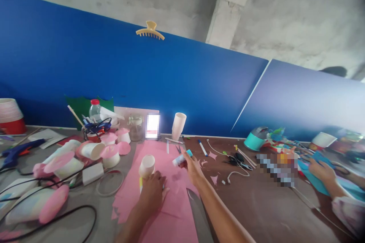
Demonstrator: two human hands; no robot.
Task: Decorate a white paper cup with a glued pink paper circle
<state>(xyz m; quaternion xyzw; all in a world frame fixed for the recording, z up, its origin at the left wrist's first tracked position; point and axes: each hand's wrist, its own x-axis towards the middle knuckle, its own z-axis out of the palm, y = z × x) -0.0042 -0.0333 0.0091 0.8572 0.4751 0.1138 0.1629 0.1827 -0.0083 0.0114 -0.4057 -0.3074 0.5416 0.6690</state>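
Observation:
Fingers curled, my left hand (152, 193) is wrapped over a paper cup (147, 164) above the pink paper (171, 218). The cup's pale end shows beyond my knuckles, while its lower part is mostly hidden by the hand. Bits of yellow and blue show on either side of the fingers. My right hand (193, 167) grips a white and light-blue glue stick (181, 158) a little to the right of the cup. Partly behind the glue stick lie small scissors (178, 148), hard to make out.
Several paper cups with pink discs (110, 152) crowd the left, with black cables and a blue glue gun (25, 152). A tall white cup stack (178, 125) and glass jar (136, 127) stand behind. A marker (202, 148) and pink scraps lie right; another person's hand (323, 171) works far right.

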